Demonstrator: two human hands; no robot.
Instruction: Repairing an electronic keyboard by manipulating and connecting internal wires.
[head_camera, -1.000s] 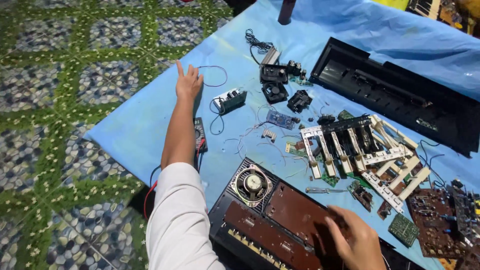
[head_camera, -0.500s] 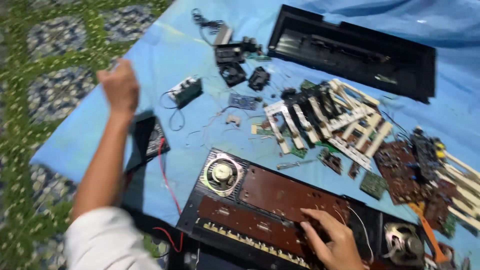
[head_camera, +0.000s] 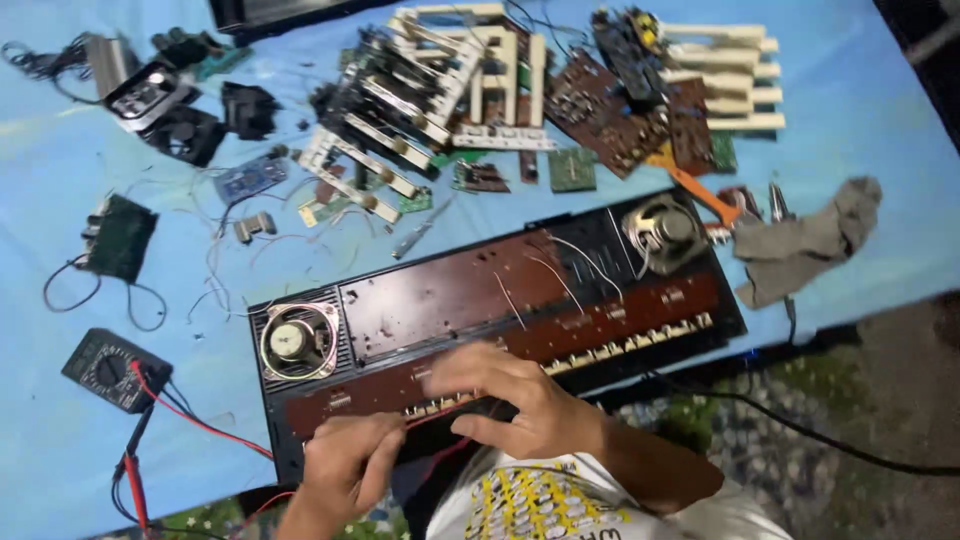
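An opened black keyboard chassis (head_camera: 600, 250) lies on the blue cloth (head_camera: 60, 180), with brown circuit boards inside and a round speaker at each end, one on the left (head_camera: 298, 340) and one on the right (head_camera: 665, 228). My right hand (head_camera: 515, 405) is curled over the chassis's near edge, fingers on the contact strip and thumb under the edge. My left hand (head_camera: 345, 470) is just left of it at the same edge, fingers pinched on a thin red wire (head_camera: 432, 416) that runs toward the right hand.
A black multimeter (head_camera: 110, 368) with red and black leads lies at the left. Behind the chassis are white key assemblies (head_camera: 420, 90), a brown circuit board (head_camera: 620, 100), an orange-handled tool (head_camera: 700, 195) and several small parts. A grey rag (head_camera: 810, 240) lies at the right.
My left hand has come back from far out on the cloth to the chassis's near edge. The right hand stayed on the chassis. The view has swung to the right.
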